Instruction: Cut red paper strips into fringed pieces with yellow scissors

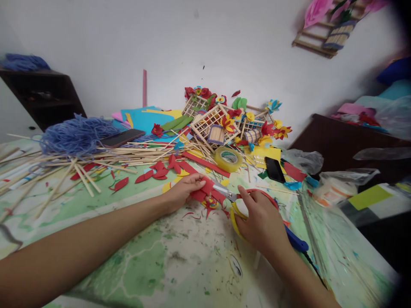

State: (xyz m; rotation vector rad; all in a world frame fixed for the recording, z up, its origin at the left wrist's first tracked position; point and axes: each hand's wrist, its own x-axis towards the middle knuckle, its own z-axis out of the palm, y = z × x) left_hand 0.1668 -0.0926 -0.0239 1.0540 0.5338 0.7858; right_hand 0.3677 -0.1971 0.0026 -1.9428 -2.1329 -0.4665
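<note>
My left hand [186, 191] is closed on a small piece of red paper [205, 186], pinched between thumb and fingers. In my right hand [258, 214] is a pair of scissors [236, 214] with red and yellow handles. Its blades [223, 191] point left and reach the right edge of the red paper; whether they are parted is hard to tell. Beneath both hands lie red and yellow paper scraps [210, 207]. Cut red petal shapes [157, 171] rest on the table just beyond my left hand.
Wooden sticks [141, 154] and tangled blue yarn [78, 134] cover the back left. Lattice frames with paper flowers [218, 124] lean against the wall. A tape roll [227, 159], a black phone [274, 170] and a blue-handled glue gun [297, 239] lie around my right hand.
</note>
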